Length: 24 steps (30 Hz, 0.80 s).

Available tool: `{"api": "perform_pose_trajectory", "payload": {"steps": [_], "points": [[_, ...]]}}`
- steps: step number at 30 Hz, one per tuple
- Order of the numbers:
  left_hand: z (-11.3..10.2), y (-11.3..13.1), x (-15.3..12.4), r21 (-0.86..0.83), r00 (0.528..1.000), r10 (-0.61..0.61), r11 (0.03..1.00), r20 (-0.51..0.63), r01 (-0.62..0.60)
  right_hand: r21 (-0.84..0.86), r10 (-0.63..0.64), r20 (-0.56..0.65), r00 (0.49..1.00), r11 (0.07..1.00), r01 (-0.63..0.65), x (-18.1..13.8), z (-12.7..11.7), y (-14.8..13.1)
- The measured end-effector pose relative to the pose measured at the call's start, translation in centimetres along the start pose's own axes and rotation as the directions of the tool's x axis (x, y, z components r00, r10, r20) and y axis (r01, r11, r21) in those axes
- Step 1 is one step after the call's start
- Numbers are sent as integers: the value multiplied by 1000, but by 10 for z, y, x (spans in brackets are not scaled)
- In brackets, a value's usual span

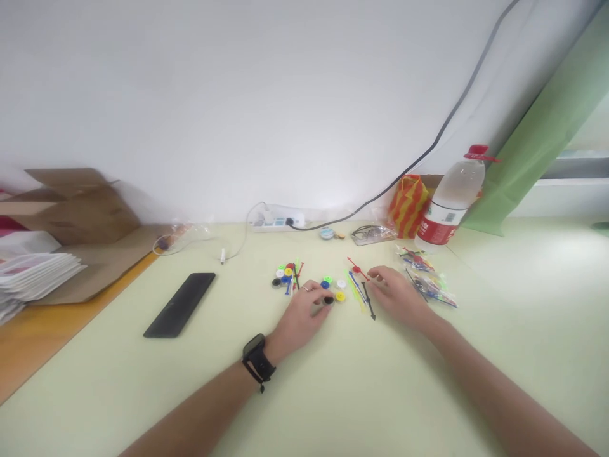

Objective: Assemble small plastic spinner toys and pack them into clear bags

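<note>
Left fingers pinch a black disc (328,300); right fingertips meet a red arrow (356,270)

The black disc sits at the fingertips of the left hand (301,318), just in front of the loose pieces near the middle of the table (304,406). Thumb and forefinger are drawn together on it, and the other fingers curl behind; a ring circles one of them.

Just beyond and beside the disc lie a yellow disc (340,296), a white disc (341,284), a blue disc (325,285) and a green disc (328,279). Next come the slim arrows, side by side and slanting: the red arrow, a blue one, yellow ones and a black arrow (368,301).

The right hand (398,295) is at the near end of the red arrow, its fingers bent and the tips a little apart. They appear to touch that end, but whether they grip it cannot be told.

On the far side of the left hand is a mixed pile of discs and arrows (288,275). Bagged pieces (431,282) lie beyond the right hand, near a large bottle (450,206). A black flat object (179,304) rests well apart to the left, and a power strip (278,219) lies against the wall.
</note>
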<state>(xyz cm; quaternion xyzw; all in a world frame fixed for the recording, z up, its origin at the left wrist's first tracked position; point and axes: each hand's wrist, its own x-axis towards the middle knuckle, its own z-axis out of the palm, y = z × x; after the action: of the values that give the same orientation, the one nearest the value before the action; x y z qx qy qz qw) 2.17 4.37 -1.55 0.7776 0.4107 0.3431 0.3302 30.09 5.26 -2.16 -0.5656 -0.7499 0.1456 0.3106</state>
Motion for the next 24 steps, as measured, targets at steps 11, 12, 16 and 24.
{"api": "perform_pose_trajectory", "payload": {"steps": [11, 12, 16, 24], "points": [[-5, 8, -2, -9, 999, -2, 1000, 34, 2, -182, 100, 179, 979, 981, -67, -6, -10, -19], [-5, 9, -2, -15, 999, 2, 1000, 47, -1, -181, 102, 197, 975, 981, -67, -7, -11, -21], [-4, 10, -3, -44, 996, 18, 999, 92, -14, -192, 80, 231, 970, 981, -35, -8, -13, -24], [-4, 14, -6, -49, 974, 69, 997, 218, -60, -311, 148, 196, 969, 947, -82, -7, -17, -18]]}}
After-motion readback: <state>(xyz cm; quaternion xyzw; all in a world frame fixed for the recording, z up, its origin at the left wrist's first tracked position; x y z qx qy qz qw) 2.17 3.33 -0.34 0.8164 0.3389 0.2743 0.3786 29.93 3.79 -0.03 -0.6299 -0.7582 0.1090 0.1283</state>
